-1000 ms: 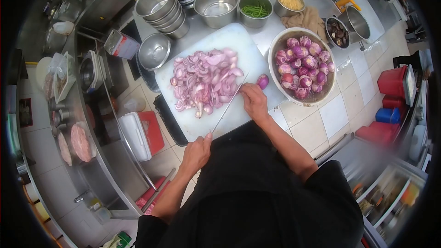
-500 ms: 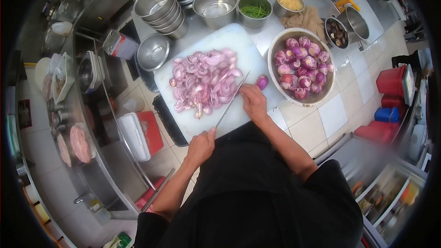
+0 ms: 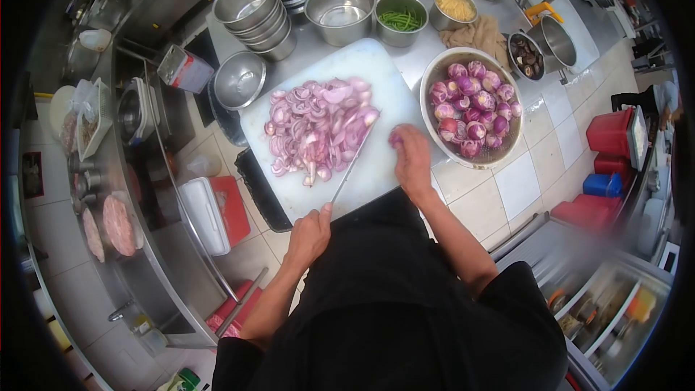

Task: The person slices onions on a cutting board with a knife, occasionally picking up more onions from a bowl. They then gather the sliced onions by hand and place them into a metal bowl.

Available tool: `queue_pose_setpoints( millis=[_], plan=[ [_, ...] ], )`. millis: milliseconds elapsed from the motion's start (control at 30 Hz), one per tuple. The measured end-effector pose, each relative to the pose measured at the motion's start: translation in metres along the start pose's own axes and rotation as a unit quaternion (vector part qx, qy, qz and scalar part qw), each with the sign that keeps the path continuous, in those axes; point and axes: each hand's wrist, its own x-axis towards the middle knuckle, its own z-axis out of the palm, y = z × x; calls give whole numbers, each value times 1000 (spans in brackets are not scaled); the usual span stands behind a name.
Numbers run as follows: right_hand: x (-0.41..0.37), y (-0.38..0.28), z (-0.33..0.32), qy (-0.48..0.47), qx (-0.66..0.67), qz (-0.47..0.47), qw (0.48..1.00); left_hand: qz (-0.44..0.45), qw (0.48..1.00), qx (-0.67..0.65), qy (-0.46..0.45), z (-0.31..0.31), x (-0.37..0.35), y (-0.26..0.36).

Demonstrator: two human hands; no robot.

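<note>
Purple onion slices (image 3: 315, 127) lie heaped on a white cutting board (image 3: 300, 199), the left hand (image 3: 308, 237) gripping a knife (image 3: 352, 166) alongside them, the right hand (image 3: 413, 163) grasping an onion (image 3: 395, 137).

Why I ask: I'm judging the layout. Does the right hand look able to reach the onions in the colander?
Probably yes: the right hand is near the open colander, and nothing seems to block the onions. It holds a separate onion, though, and may need to put that down first.

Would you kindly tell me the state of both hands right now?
Left hand: closed, holding the knife.
Right hand: closed on a purple onion, which is partly hidden.
</note>
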Motion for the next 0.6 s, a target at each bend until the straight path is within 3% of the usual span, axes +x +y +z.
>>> queue_pose_setpoints(
  millis=[433, 600],
  plan=[
    [-1, -26, 14, -38, 63, -6, 997, -9, 1000, 24, 4, -8, -33, -4],
    [2, -22, 15, -41, 69, -12, 997, 9, 999, 18, 28, 2, 2, 6]
  ],
)
